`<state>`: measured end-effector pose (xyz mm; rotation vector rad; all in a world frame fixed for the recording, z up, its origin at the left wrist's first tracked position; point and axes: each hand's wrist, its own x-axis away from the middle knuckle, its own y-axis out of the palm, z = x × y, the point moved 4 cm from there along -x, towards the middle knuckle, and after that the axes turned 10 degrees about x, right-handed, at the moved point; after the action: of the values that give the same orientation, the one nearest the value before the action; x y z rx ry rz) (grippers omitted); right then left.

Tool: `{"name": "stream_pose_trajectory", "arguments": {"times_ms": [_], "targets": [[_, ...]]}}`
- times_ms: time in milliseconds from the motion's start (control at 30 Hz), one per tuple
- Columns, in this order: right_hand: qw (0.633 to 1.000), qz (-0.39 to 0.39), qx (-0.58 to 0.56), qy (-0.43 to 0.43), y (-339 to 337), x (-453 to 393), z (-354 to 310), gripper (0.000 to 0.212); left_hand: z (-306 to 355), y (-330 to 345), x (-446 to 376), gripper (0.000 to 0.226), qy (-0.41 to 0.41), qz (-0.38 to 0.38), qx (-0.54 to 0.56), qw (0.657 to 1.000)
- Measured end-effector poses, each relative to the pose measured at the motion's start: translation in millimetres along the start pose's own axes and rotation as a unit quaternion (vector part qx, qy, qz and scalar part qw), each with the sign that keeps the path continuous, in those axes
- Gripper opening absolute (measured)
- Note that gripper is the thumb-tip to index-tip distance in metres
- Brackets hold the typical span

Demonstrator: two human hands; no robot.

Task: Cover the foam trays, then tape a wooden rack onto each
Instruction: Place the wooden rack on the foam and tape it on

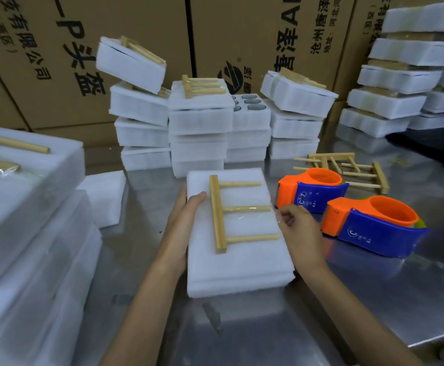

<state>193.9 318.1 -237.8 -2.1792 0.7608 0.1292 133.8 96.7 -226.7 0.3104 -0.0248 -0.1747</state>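
Mostly crowded, this steel counter [374, 294]. I read bare metal only along the near edge and toward the near right corner; a narrow strip runs between the near-left foam stack [30, 233] and the work piece. Far edge is walled by stacks of finished foam trays [197, 122], cardboard cartons [57, 48] behind them. More stacks fill the far right corner [395, 83]. One uncovered tray [251, 101] shows round pockets in the far stacks.

Covered foam tray [236, 249] sits mid-counter, just in front of me, long side running away from the near edge. Wooden rack [219, 215] lies flat on its top, spine toward the left side, three pegs pointing right. A clear tape band [250, 216] crosses around the middle peg.

Left hand [182, 228] grips the tray's left edge, thumb lying on the top surface just beside the rack's spine. Right hand [298, 233] is at the tray's right edge near the middle peg's tip, fingers curled, thumb and forefinger pinched together; I cannot tell whether they hold the tape end.

Two orange-and-blue tape dispensers [318, 191] [374, 225] rest just right of that hand. Loose racks [347, 167] lie beyond them, apart from the tray.
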Motion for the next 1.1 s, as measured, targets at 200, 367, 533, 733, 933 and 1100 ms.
{"name": "stream_pose_trajectory", "arguments": {"times_ms": [200,367,533,733,933,1100], "targets": [[0.984,-0.039,-0.17,0.035,26.0,-24.6,-39.2,0.024,42.1,-19.6,-20.2,0.072,0.1,0.025,0.116,0.988],[0.915,-0.161,-0.342,0.142,60.4,-23.1,-51.1,0.039,25.5,-42.6,-23.6,0.068,0.074,0.09,0.185,0.976],[0.916,-0.176,-0.318,0.171,75.0,-25.7,-45.3,0.053,24.3,-51.2,-25.7,0.07,0.062,0.091,0.191,0.975],[0.825,-0.344,-0.424,0.149,73.0,-10.3,-45.3,0.041,16.9,-49.3,-23.5,0.064,0.064,0.103,0.186,0.975],[0.8,-0.396,-0.429,0.137,73.3,-5.2,-47.1,0.065,4.4,-51.5,-17.1,0.042,0.05,0.137,0.158,0.977],[0.813,-0.353,-0.433,0.164,71.9,-6.2,-41.0,0.071,-0.1,-46.1,-17.0,0.049,0.0,0.066,0.146,0.987]]}}
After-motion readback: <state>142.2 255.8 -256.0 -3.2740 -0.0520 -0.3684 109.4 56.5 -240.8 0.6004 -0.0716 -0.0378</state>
